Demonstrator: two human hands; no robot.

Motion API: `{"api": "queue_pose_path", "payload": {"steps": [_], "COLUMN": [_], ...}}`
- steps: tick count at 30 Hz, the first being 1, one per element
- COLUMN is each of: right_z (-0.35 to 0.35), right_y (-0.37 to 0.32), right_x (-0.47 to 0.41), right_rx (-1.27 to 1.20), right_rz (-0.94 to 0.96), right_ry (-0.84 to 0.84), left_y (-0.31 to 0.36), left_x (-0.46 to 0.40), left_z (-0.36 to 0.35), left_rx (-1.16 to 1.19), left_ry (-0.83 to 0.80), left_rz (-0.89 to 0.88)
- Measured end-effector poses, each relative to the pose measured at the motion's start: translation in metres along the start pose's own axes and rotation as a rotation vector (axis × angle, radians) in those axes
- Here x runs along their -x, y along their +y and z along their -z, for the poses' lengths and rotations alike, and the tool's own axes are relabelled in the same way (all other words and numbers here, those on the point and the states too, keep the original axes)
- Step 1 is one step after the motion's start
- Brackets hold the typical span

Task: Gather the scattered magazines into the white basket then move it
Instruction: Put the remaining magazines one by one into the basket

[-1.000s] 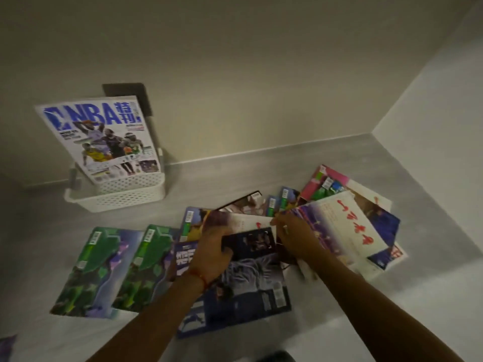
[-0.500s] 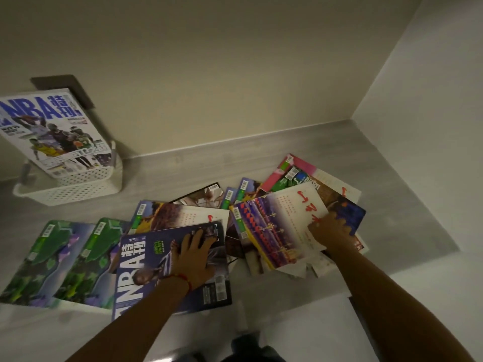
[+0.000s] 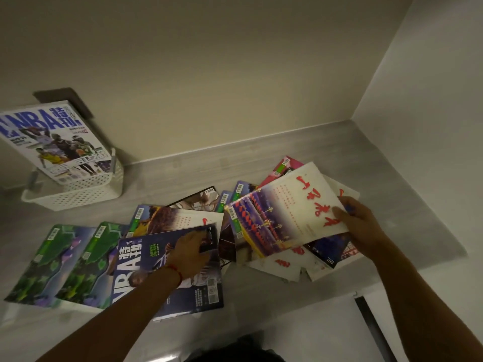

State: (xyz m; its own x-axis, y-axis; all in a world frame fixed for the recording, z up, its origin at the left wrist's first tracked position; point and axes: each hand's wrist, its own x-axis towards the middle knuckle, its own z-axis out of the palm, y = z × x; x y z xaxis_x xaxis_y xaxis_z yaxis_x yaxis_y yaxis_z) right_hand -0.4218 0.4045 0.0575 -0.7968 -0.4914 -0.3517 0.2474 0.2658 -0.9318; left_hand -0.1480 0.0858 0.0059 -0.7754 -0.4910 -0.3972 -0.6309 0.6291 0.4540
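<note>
White magazine [image 3: 287, 215] with red script pinched at right edge by right hand [image 3: 362, 226], lifted over scattered pile on floor [image 3: 261, 173]. Left hand [image 3: 189, 253] laid flat, fingers straight, on NBA magazine [image 3: 167, 273]. White basket [image 3: 75, 194] far left by wall, one magazine upright inside.

Your right hand [image 3: 362, 224] grips the white magazine [image 3: 287, 212]; your left hand [image 3: 190, 253] presses flat on the purple NBA magazine [image 3: 146, 270].

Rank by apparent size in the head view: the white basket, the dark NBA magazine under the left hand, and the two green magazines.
1. Dark NBA magazine, though it lies nearest the camera.
2. The two green magazines look alike; no ranking between them.
3. White basket, farther away and partly hidden.
</note>
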Motion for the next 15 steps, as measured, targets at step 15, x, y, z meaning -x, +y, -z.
{"api": "queue_pose_path", "payload": {"steps": [15], "right_z": [-0.14], "right_y": [-0.071], "right_x": [-0.044], "right_rx": [-0.318], "right_rz": [-0.093], "right_ry": [-0.416], "left_y": [0.028], "left_x": [0.032], "left_z": [0.126], "left_rx": [0.811], "left_ry": [0.098], "left_rz": [-0.105]}}
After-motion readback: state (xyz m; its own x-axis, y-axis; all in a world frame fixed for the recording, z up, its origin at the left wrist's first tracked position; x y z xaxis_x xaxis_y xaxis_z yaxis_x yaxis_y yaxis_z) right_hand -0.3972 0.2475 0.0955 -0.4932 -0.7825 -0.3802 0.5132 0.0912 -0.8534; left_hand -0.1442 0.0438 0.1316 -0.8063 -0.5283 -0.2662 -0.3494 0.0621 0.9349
